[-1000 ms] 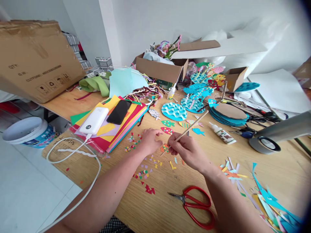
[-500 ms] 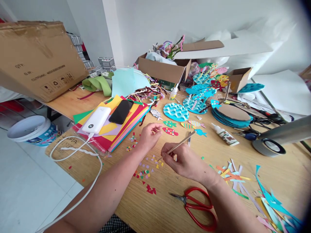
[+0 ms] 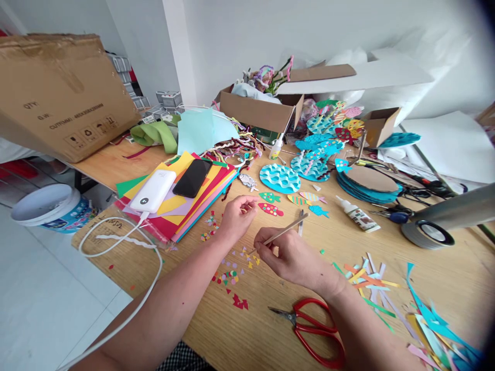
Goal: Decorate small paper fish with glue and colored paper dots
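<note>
My right hand grips a thin wooden stick like a pencil, its lower tip among small cut paper pieces. Beside it, my left hand is closed in a pinch; whatever its fingers hold, if anything, is hidden. Its fingertips are close to a red paper fish with coloured dots. Around that fish lie a green paper fish, striped paper fish and a blue paper fish. Red-handled scissors rest nearer me, below my right hand.
A glue bottle lies right of the fish, before a stack of blue discs. Coloured paper carries a phone and a power bank, whose white cable crosses my left forearm. Paper strips are scattered at right.
My right hand has shifted slightly left, and the stick's upper end has dipped a little. The left hand stays in nearly the same place.
</note>
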`<state>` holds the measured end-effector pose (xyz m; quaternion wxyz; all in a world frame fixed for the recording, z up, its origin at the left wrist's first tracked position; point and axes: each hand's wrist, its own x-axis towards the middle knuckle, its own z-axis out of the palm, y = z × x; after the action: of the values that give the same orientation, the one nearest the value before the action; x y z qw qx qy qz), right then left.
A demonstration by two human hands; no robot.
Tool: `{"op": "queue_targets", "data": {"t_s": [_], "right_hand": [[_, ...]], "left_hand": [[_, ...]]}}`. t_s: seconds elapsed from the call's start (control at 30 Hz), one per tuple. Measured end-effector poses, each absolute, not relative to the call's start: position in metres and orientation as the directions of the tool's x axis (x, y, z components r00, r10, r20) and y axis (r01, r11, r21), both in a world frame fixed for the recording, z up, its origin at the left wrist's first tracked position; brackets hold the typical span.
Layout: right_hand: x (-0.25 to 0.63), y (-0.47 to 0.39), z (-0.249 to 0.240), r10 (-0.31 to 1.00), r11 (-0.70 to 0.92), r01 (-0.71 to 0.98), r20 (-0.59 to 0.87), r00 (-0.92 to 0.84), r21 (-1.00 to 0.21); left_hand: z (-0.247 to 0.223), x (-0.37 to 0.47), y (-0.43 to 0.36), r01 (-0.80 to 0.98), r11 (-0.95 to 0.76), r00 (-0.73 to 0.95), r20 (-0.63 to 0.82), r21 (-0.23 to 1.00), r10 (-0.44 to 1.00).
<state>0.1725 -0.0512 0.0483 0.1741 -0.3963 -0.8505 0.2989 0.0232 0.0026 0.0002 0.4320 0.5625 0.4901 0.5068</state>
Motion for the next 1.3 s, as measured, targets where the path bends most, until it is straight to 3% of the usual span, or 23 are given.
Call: {"op": "queue_targets", "data": {"t_s": [0.4,0.7,1.03,1.3], "right_hand": [[0.17,-0.051,0.046,0.795,0.475,0.566,0.052,-0.605,-0.674],[0.194,-0.035,0.048,0.924,0.355,0.611,0.165,-0.346,-0.708],[0.18,-0.047,0.049,0.816,0.444,0.586,0.036,-0.577,-0.678],[0.177,-0.049,0.049,0.797,0.475,0.586,0.04,-0.602,-0.656]], "left_hand": [[0.002,0.024,0.002,0.139,-0.151,0.009,0.152,0.979,0.988],[0.002,0.026,-0.001,0.201,-0.175,0.065,0.165,0.964,0.984],[0.001,0.024,0.001,0.255,-0.181,0.078,0.166,0.95,0.983],[0.002,0.02,0.003,0.247,-0.198,0.013,0.201,0.949,0.979]]}}
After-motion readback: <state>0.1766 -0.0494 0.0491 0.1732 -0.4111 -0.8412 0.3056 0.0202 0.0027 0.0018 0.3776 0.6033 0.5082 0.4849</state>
